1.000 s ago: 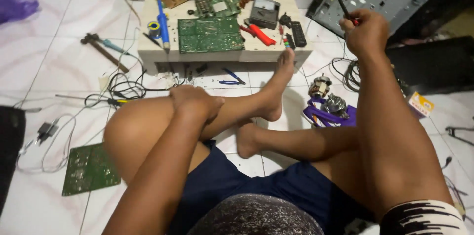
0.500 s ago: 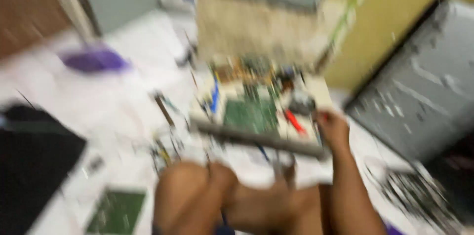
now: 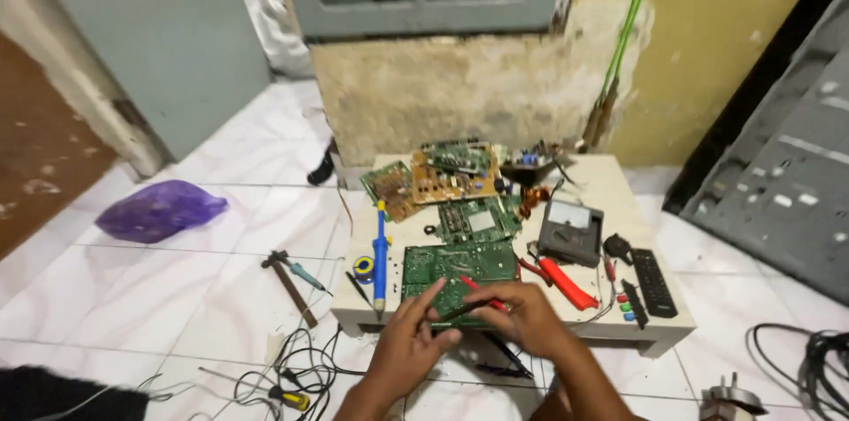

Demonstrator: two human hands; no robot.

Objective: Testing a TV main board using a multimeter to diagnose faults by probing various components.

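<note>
A low white table point(image 3: 610, 187) carries a green circuit board point(image 3: 451, 260) at its front edge. Both my hands meet over the near edge of that board. My right hand point(image 3: 528, 319) grips a thin black tool point(image 3: 464, 310) that lies across the board's edge. My left hand point(image 3: 409, 346) pinches the tool's other end, its fingers stretched onto the board. A thin red probe point(image 3: 482, 290) lies on the board just above my right fingers.
On the table are a blue soldering iron point(image 3: 380, 253), solder spool point(image 3: 363, 268), grey multimeter point(image 3: 570, 231), red-handled pliers point(image 3: 566, 284), black remote point(image 3: 654, 284) and more boards point(image 3: 442, 178). A hammer point(image 3: 287, 284), cables point(image 3: 301, 368) and purple bag point(image 3: 159, 209) lie on the floor. A grey panel point(image 3: 778, 191) leans at right.
The view has swung up from my crossed legs to the table and wall. My left hand left my knee and my right hand came down from the right; both now meet at the green board.
</note>
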